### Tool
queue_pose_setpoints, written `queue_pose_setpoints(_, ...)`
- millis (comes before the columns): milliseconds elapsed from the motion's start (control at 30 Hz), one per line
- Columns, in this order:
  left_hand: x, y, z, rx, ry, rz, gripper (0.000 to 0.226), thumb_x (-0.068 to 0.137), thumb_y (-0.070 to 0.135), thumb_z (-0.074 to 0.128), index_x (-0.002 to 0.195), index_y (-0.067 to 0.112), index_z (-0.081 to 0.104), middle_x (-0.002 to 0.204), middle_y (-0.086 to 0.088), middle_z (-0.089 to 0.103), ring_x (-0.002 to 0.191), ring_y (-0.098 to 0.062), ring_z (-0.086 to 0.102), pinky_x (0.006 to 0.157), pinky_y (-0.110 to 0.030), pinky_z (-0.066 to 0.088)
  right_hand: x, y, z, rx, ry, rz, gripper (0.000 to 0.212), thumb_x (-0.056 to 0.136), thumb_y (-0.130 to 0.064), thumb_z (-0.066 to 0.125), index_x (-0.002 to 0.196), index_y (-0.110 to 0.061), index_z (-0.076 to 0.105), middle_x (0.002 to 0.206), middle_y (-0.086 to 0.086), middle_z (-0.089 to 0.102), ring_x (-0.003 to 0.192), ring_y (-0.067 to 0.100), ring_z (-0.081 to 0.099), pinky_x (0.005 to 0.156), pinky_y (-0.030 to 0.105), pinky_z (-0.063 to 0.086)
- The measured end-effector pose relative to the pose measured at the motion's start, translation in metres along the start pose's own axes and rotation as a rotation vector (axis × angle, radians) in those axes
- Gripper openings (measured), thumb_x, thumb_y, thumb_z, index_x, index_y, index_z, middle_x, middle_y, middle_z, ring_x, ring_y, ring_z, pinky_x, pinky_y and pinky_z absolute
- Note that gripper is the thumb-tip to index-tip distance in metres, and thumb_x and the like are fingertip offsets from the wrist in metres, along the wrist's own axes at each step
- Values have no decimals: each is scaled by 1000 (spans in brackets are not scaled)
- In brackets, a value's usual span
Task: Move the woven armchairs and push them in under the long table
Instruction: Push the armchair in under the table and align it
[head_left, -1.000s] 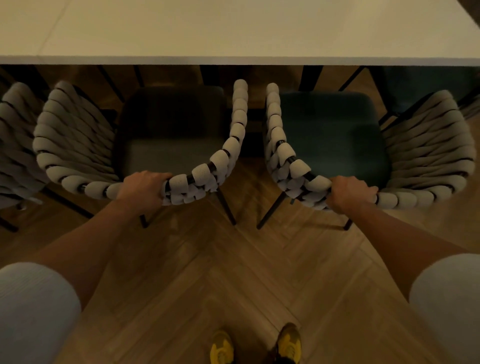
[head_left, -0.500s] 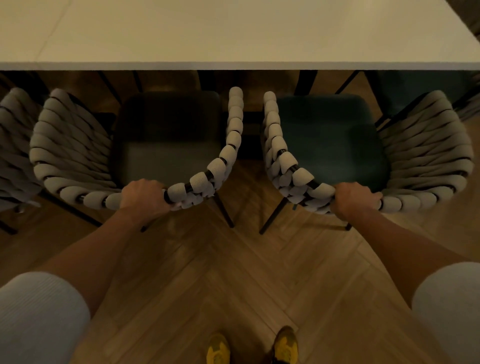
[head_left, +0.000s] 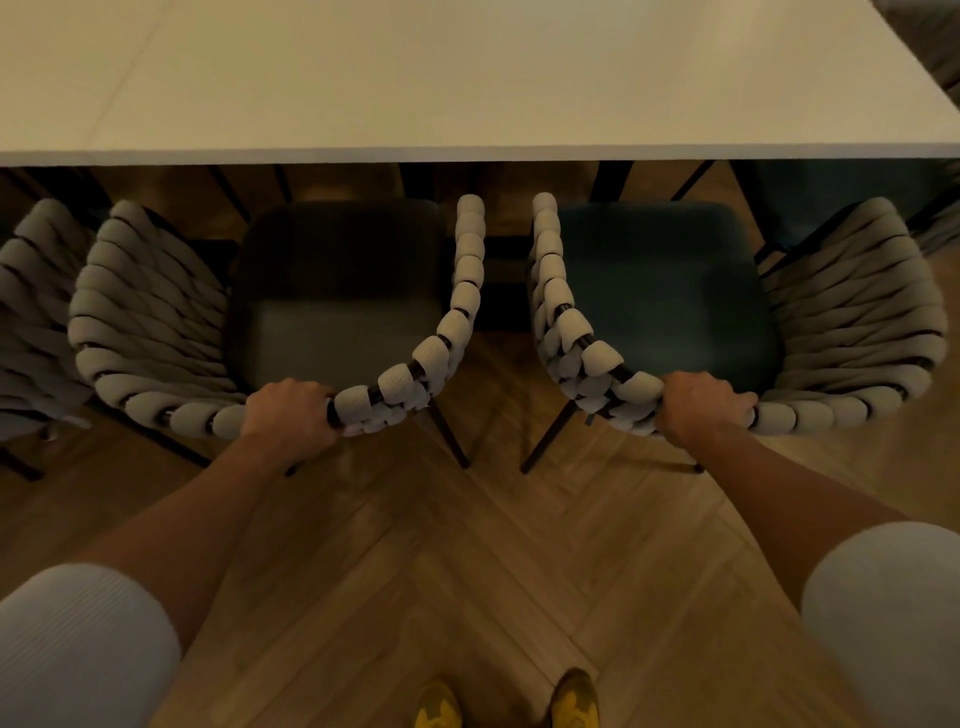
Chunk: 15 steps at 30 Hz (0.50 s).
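Two woven armchairs stand side by side facing the long white table (head_left: 467, 150). The left armchair (head_left: 150, 322) has a dark grey seat cushion; my left hand (head_left: 288, 415) is shut on its woven back rail. The right armchair (head_left: 852, 322) has a dark green seat; my right hand (head_left: 704, 405) grips its back rail. Both seats sit just short of the table's near edge, their front ends in the shadow below it. A narrow gap separates the two chairs' inner armrests.
A third woven chair (head_left: 26, 322) stands at the far left, close beside the left armchair. Black table legs (head_left: 613, 179) and another chair show under the table. The floor (head_left: 467, 571) is herringbone wood; my yellow shoes (head_left: 509, 701) are at the bottom.
The table edge sits lower in the view and the chair backs have come slightly nearer to me in the frame; my hands keep the same grip on both rails.
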<state>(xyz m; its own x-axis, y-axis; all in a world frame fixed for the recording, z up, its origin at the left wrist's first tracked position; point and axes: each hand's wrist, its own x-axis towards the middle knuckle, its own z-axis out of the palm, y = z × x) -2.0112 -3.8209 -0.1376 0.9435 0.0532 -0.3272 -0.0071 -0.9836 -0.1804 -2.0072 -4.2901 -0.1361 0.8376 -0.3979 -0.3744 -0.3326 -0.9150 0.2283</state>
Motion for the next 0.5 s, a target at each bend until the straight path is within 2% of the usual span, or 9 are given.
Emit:
queue_pose_setpoints(133,0,0,-2,19,3,17,40,82,72,61,100,37,62,70,12,57,62,-9,55,59,-27,50,5,7,8,15,44,-64,10,95,-35,65,93,-27,59,84,0,60,89,27,63,106,62,39)
queue_pose_setpoints(300,0,0,-3,1,-13,33,37,85,66,63,108,38,63,72,13,56,59,-4,48,54,-26,40,14,14,-1,9,44,-135,15,95,-39,66,100,-28,58,87,-1,56,95,27,63,103,57,42)
queue_pose_setpoints(400,-1,1,-2,-4,-14,26,36,84,66,64,107,38,63,71,13,54,60,-6,49,55,-26,42,24,17,-7,7,19,-129,18,94,-39,68,107,-28,61,90,-1,56,95,27,61,104,56,43)
queue_pose_setpoints(500,-1,2,0,-8,8,15,41,81,71,63,104,37,64,69,12,55,59,-7,51,55,-26,46,24,19,-7,4,9,-121,18,93,-41,68,105,-28,63,88,0,58,87,24,58,98,53,50)
